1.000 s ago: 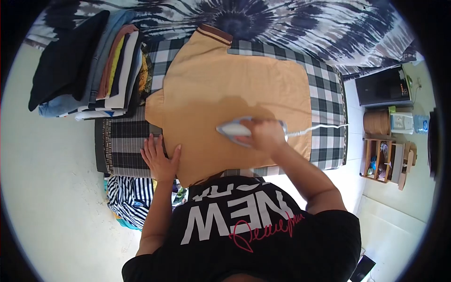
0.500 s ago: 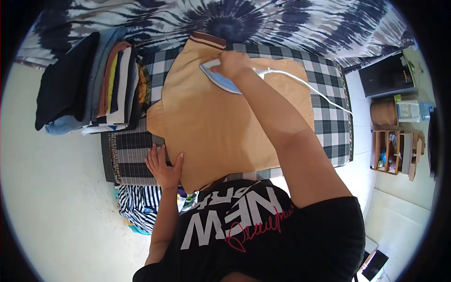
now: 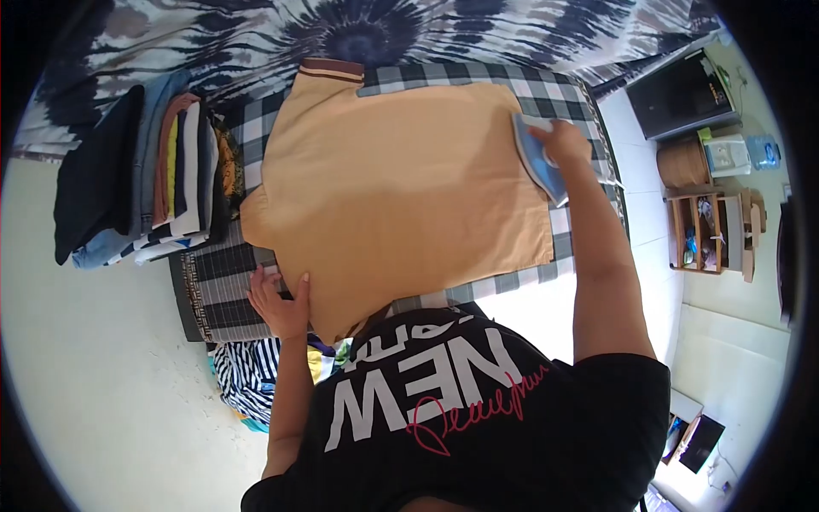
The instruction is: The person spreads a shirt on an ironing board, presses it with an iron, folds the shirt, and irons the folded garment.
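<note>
The tan shirt (image 3: 409,179) lies flat atop checked cloth (image 3: 452,75), presumably limiting creases; the right hand (image 3: 566,143) grips an iron (image 3: 535,166) at the shirt's hem. The left hand (image 3: 284,311), fingers spread by its near sleeve, apparently steadies it.

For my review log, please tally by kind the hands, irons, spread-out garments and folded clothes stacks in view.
Hands: 2 (left hand, right hand)
Iron: 1
Spread garment: 1
Folded stack: 1
Total: 5

Tie-dye cloth (image 3: 478,34): ahead of you
Floor (image 3: 646,243): white tiles, brightly lit
Wooden shelf (image 3: 695,232): to your right
Wall (image 3: 746,300): pale, behind it
</note>
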A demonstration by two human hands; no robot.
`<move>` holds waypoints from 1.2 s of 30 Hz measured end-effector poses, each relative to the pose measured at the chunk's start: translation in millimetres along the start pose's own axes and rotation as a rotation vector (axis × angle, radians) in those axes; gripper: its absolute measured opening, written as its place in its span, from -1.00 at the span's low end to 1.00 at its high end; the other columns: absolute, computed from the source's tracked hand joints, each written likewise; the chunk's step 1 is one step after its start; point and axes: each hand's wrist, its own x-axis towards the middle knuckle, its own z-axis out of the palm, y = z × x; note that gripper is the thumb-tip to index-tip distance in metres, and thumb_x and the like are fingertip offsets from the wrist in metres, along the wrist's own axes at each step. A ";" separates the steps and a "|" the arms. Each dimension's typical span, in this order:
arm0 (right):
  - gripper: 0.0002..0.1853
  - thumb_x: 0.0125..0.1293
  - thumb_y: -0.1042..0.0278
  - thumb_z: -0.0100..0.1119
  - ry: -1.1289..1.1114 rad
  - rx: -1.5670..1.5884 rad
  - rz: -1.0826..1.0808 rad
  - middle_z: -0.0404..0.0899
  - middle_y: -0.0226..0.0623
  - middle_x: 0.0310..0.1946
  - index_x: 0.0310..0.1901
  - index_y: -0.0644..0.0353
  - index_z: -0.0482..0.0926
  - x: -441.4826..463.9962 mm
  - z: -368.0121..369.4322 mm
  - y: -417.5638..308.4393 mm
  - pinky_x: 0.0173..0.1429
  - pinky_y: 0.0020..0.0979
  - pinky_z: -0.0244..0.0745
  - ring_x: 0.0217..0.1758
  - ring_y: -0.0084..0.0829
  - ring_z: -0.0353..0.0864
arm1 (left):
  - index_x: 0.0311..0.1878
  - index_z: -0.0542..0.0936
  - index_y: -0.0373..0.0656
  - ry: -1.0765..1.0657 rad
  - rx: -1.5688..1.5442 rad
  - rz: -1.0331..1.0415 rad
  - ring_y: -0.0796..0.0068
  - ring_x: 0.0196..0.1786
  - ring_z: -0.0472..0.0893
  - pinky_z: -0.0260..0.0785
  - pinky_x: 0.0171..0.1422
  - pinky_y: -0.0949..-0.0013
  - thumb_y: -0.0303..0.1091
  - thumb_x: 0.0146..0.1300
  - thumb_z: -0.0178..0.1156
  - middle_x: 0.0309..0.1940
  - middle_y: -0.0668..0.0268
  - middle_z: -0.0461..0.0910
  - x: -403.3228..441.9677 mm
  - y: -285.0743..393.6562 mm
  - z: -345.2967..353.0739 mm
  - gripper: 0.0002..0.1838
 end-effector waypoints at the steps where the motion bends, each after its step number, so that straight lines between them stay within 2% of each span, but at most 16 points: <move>1: -0.46 0.28 -0.25 0.19 -0.001 -0.006 0.003 0.72 -0.19 -0.12 -0.02 0.09 0.66 -1.3 -3.3 16.8 0.11 -0.17 0.51 -0.04 -0.19 0.69 | -0.01 0.60 -0.15 -0.016 -0.021 0.005 0.02 0.46 0.30 -0.03 0.57 -0.12 0.04 0.03 0.45 0.36 0.16 0.40 0.6 -2.5 -1.4 -0.44; 4: -0.47 0.29 -0.20 0.20 -0.114 -0.023 0.151 0.66 -0.19 0.01 0.08 0.07 0.63 -9.2 -9.5 57.5 0.11 -0.17 0.51 0.06 -0.18 0.64 | -0.12 0.63 -0.18 -0.045 -0.063 0.009 0.01 0.45 0.31 -0.04 0.56 -0.12 0.01 0.02 0.47 0.35 0.15 0.41 -4.1 0.6 -8.9 -0.50; 8: -0.48 0.26 -0.11 0.25 0.356 -0.133 -0.111 0.53 -0.23 0.16 0.14 0.03 0.60 -25.2 26.2 93.9 0.15 -0.16 0.46 0.15 -0.19 0.56 | -0.26 0.62 -0.20 -0.101 -0.114 0.081 0.02 0.34 0.38 0.03 0.51 -0.09 -0.07 -0.01 0.50 0.32 0.13 0.42 -26.6 16.0 -31.7 -0.57; 10: -0.44 0.16 0.01 0.38 0.637 -0.263 -0.656 0.44 -0.27 0.15 0.18 0.01 0.56 -63.3 26.0 83.4 0.20 -0.13 0.41 0.14 -0.16 0.49 | -0.26 0.62 -0.22 -0.125 -0.098 0.056 0.02 0.30 0.40 0.07 0.48 -0.07 -0.08 0.00 0.49 0.28 0.13 0.44 -43.7 23.5 -42.8 -0.58; 11: -0.41 0.08 0.04 0.43 0.570 -0.068 -0.885 0.44 -0.23 0.12 0.15 0.01 0.54 -77.9 38.8 84.6 0.26 -0.09 0.32 0.14 -0.13 0.45 | -0.26 0.61 -0.23 -0.143 -0.090 0.049 0.02 0.26 0.42 0.10 0.45 -0.05 -0.10 0.00 0.49 0.24 0.12 0.47 -50.9 27.8 -47.5 -0.59; 13: -0.43 0.05 0.10 0.40 0.216 0.236 -1.108 0.43 -0.19 0.12 0.11 0.06 0.53 -123.3 56.2 85.7 0.30 -0.09 0.26 0.16 -0.10 0.42 | -0.25 0.61 -0.26 -0.189 -0.071 0.039 0.03 0.17 0.45 0.16 0.40 -0.01 -0.14 0.02 0.48 0.17 0.11 0.52 -63.1 28.8 -57.3 -0.60; 16: -0.46 -0.04 0.19 0.37 0.091 0.240 -1.153 0.42 -0.19 0.15 0.04 0.09 0.53 -180.8 65.3 83.6 0.24 -0.11 0.34 0.13 -0.07 0.44 | -0.21 0.62 -0.27 -0.300 -0.148 -0.021 0.10 0.08 0.49 0.25 0.30 0.08 -0.19 0.08 0.43 0.07 0.12 0.56 -71.3 18.0 -61.2 -0.65; 19: -0.66 0.10 0.21 0.25 0.120 0.387 -0.965 0.48 -0.27 0.07 -0.09 0.12 0.59 -199.8 76.7 84.2 0.17 -0.17 0.38 0.04 -0.14 0.48 | -0.18 0.62 -0.29 -0.409 -0.242 -0.075 0.17 -0.02 0.53 0.33 0.21 0.18 -0.25 0.14 0.38 -0.02 0.12 0.60 -74.4 9.8 -59.6 -0.69; 23: -0.73 0.06 0.50 0.20 0.120 0.428 -0.786 0.55 -0.30 -0.08 -0.14 0.16 0.60 -189.5 97.5 107.9 0.08 -0.27 0.44 -0.06 -0.18 0.53 | -0.01 0.59 -0.31 -0.675 -1.158 -0.874 0.32 -0.12 0.58 0.41 0.07 0.35 -0.33 0.25 0.25 -0.10 0.13 0.63 -57.9 0.1 -54.0 -0.69; 25: -0.71 0.05 0.69 0.14 0.160 0.454 -0.860 0.59 -0.36 -0.24 -0.16 0.20 0.60 -169.2 90.9 113.3 -0.02 -0.42 0.45 -0.18 -0.35 0.55 | 0.15 0.52 -0.29 -0.684 -1.504 -0.948 0.39 -0.15 0.60 0.44 -0.01 0.42 -0.34 0.30 0.17 -0.04 0.12 0.62 -21.7 26.4 -76.8 -0.61; 26: -0.71 0.05 0.69 0.14 0.160 0.456 -0.860 0.59 -0.36 -0.24 -0.16 0.20 0.60 -158.9 88.6 115.9 -0.02 -0.42 0.45 -0.18 -0.35 0.55 | 0.15 0.52 -0.29 -0.683 -1.502 -0.947 0.39 -0.15 0.60 0.44 -0.01 0.42 -0.34 0.30 0.17 -0.04 0.12 0.62 -4.5 37.3 -84.6 -0.61; 28: -0.80 0.15 0.63 0.15 -0.112 0.967 -0.377 0.58 -0.42 -0.32 -0.18 0.22 0.60 -138.6 84.2 116.5 -0.06 -0.53 0.40 -0.24 -0.51 0.51 | 0.19 0.48 -0.30 -0.676 -1.475 -1.062 0.31 -0.12 0.63 0.46 0.00 0.38 -0.28 0.31 0.18 -0.01 0.10 0.62 30.3 56.0 -94.4 -0.56; 30: -0.81 0.24 0.60 0.15 -0.187 1.274 -0.256 0.56 -0.43 -0.31 -0.12 0.21 0.60 -115.1 66.7 96.5 -0.11 -0.62 0.34 -0.30 -0.61 0.44 | 0.10 0.58 -0.26 -0.612 -1.449 -1.129 0.30 -0.05 0.62 0.45 0.13 0.30 -0.30 0.34 0.15 -0.07 0.10 0.65 66.0 68.2 -95.1 -0.66; 31: -0.81 0.24 0.60 0.15 -0.183 1.277 -0.253 0.56 -0.43 -0.31 -0.12 0.21 0.60 -105.4 60.0 86.2 -0.11 -0.62 0.34 -0.30 -0.61 0.44 | 0.10 0.59 -0.23 -0.527 -1.451 -1.185 0.34 -0.03 0.63 0.46 0.14 0.29 -0.25 0.33 0.21 -0.04 0.11 0.65 84.1 76.9 -91.1 -0.65; 34: -0.70 0.31 0.54 0.10 -0.175 1.322 -0.122 0.60 -0.38 -0.23 0.07 0.17 0.58 -80.3 53.4 55.6 -0.04 -0.57 0.38 -0.21 -0.56 0.48 | 0.09 0.59 -0.23 -0.670 -1.646 -1.142 0.37 -0.02 0.64 0.47 0.15 0.31 -0.24 0.31 0.27 -0.02 0.13 0.66 124.2 60.3 -51.7 -0.64; 36: -0.64 0.33 0.51 0.12 -0.175 1.345 -0.088 0.59 -0.37 -0.21 0.16 0.17 0.55 -61.6 66.9 48.3 -0.05 -0.58 0.38 -0.21 -0.57 0.48 | 0.06 0.58 -0.22 -0.571 -1.715 -1.085 0.35 0.01 0.63 0.46 0.17 0.31 -0.26 0.35 0.23 -0.01 0.13 0.64 138.3 56.8 -30.4 -0.69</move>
